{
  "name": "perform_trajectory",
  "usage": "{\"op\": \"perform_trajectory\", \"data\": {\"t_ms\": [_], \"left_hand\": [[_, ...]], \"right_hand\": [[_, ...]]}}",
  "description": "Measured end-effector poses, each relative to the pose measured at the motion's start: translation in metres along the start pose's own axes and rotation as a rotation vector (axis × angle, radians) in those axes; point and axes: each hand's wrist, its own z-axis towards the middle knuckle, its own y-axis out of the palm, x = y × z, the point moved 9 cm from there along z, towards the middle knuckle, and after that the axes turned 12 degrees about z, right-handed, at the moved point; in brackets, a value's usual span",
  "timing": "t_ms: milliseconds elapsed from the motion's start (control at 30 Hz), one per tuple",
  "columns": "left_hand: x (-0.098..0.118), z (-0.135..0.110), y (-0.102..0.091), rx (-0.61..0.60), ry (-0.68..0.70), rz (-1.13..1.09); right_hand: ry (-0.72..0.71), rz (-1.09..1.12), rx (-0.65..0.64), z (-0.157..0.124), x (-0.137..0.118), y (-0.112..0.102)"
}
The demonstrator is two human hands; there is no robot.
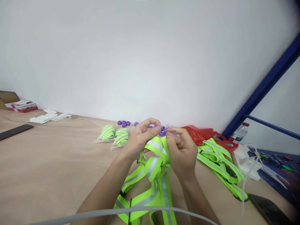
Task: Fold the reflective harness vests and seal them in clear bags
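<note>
Both my hands hold a neon-green reflective strap vest [153, 175] with grey bands above the tan table [51, 168]. My left hand [140, 137] has its fingers curled over the top fold of the straps. My right hand [181, 151] is closed on the same fold from the right, thumb and fingers pinching it. The rest of the vest hangs down toward me. Just behind my fingertips lie small purple rings [162, 131].
Two bagged folded green vests [114, 135] lie at mid-table, more purple rings [124, 123] behind them. A heap of loose green vests [220, 162] and a red plastic bag [201, 133] sit right. A water bottle [240, 132], blue rack frame [264, 87], white papers [47, 117] and dark strip [14, 131] surround.
</note>
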Motion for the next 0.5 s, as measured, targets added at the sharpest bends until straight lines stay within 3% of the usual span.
{"op": "perform_trajectory", "data": {"t_ms": [200, 500], "left_hand": [[-0.014, 0.003, 0.011, -0.075, -0.100, -0.249], [-0.019, 0.001, 0.005, -0.016, -0.134, -0.135]], "right_hand": [[-0.315, -0.396, 0.014, -0.008, -0.035, 0.002], [-0.432, -0.528, 0.051, -0.010, -0.043, 0.001]]}}
